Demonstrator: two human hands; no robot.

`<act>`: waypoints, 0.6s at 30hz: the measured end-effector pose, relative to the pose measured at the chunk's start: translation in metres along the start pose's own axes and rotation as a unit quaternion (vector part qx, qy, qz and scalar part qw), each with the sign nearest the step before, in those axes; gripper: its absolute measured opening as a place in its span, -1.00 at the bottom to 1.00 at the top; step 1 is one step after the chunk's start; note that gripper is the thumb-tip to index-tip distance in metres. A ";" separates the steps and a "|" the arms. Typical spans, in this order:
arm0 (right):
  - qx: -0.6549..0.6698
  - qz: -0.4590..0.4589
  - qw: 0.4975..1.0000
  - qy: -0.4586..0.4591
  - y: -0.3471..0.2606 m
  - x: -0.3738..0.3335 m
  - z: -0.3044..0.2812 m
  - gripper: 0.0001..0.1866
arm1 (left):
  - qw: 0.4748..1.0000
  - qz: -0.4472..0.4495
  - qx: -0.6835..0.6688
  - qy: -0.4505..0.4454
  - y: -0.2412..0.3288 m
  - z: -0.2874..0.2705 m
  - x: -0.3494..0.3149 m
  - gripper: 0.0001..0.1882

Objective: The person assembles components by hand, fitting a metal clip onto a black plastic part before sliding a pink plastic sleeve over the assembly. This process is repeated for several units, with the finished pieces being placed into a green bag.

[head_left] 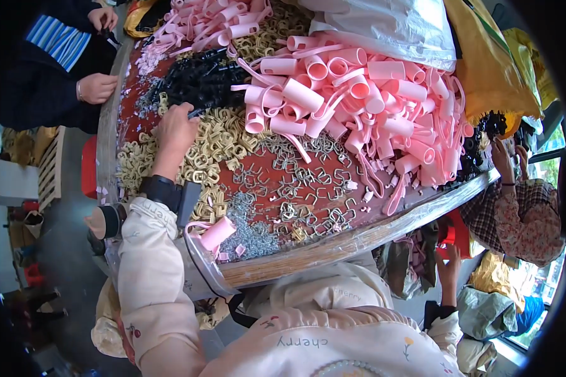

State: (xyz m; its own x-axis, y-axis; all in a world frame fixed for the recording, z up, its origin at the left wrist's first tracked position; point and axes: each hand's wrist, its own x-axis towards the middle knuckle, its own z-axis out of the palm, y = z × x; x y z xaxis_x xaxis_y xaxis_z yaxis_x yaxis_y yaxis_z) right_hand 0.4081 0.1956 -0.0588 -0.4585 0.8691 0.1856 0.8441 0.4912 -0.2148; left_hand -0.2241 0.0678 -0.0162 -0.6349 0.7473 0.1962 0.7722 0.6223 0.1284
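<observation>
My left hand (176, 133), with a black band at its wrist, reaches to the border between a pile of small black plastic pieces (204, 78) and a heap of beige buckles (223, 135). Its fingers are curled down at the black pieces, and what they hold is hidden. My right hand (448, 267) is off the table at the lower right, beside a grey-green bag (405, 267) with pink pieces in it. Its fingers point up and look apart, with nothing visible in them. A large pile of pink tubular pieces with straps (305, 94) covers the table's right half.
Silver wire loops (289, 169) and small metal bits (248, 226) lie on the red tabletop (251, 179). A pink tube (218, 234) lies by the wooden edge (283, 267). A white sack (383, 31) stands behind. Another person's hands (97, 88) are at left, others' (503, 160) at right.
</observation>
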 end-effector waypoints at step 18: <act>0.065 -0.382 0.906 -0.169 -0.347 0.142 0.079 -0.88 | 0.346 -0.250 -0.871 -0.243 0.051 -0.052 -0.184 -0.62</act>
State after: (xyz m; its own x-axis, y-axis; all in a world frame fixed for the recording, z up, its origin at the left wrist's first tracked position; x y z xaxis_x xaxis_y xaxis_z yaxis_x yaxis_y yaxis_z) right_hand 0.0285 0.1537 -0.0333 -0.9729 0.2294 0.0286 0.2142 0.9411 -0.2617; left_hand -0.0665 -0.0508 0.0051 -0.3025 0.8618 -0.4071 -0.8620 -0.0651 0.5027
